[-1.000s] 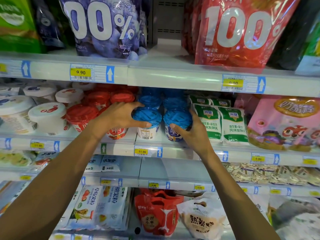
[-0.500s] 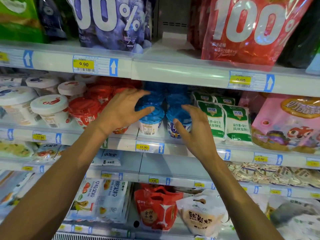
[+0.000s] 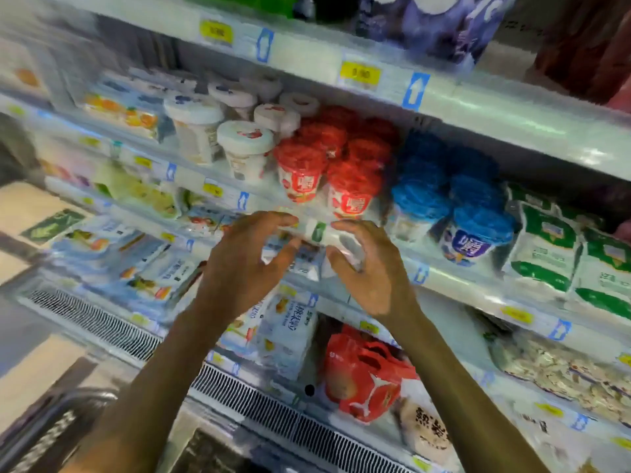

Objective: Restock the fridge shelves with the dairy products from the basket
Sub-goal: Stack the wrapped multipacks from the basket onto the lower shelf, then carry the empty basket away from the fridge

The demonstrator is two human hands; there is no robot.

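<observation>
Zero products in either grasp. Holds the left hand (image 3: 239, 268) and the right hand (image 3: 372, 271) close together, just in front of the middle shelf's price rail (image 3: 454, 285), fingers spread and loosely curved, palms turned toward each other, nothing between them. Finds dairy already on that shelf: blue-lidded cups (image 3: 478, 227) upright in rows, just right of the red-lidded cups (image 3: 351, 186) and left of the green-and-white pouches (image 3: 543, 247). Cannot place the basket with any certainty; makes out only a dark blurred shape (image 3: 58, 425) at the lower left, below the fridge grille (image 3: 273, 414). Reads, as a judgement, as the gap between one placement and the next fetch, with neither hand touching a cup. Calls next for a reach down and left toward the basket, a firm grip round one cup's wall below the lid, then a lift to a row with room, label outward. Worth minding the front cups near the rail edge.
</observation>
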